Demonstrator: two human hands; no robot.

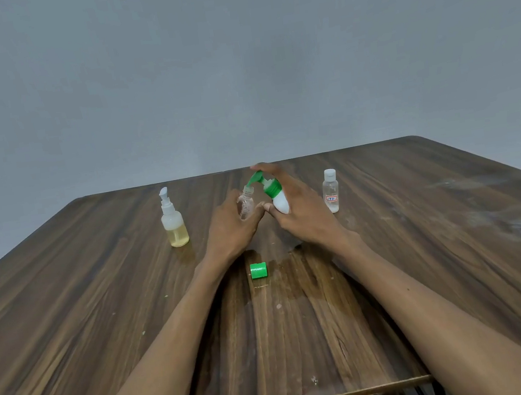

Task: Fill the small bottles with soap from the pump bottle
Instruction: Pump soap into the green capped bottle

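Note:
My left hand (231, 226) grips a small clear bottle (246, 203) with no cap, held a little tilted at the middle of the table. My right hand (300, 207) holds the white pump bottle (279, 202) with the green pump head (265, 183), tilted left so the green nozzle sits over the small bottle's mouth. A finger of that hand lies on top of the pump. A green cap (258, 270) lies on its side on the table nearer to me.
A frosted pump bottle with yellow liquid (174, 223) stands to the left. A small clear capped bottle with a label (331, 190) stands to the right. All rest on a wooden table (102, 317), with a wet smear near the green cap.

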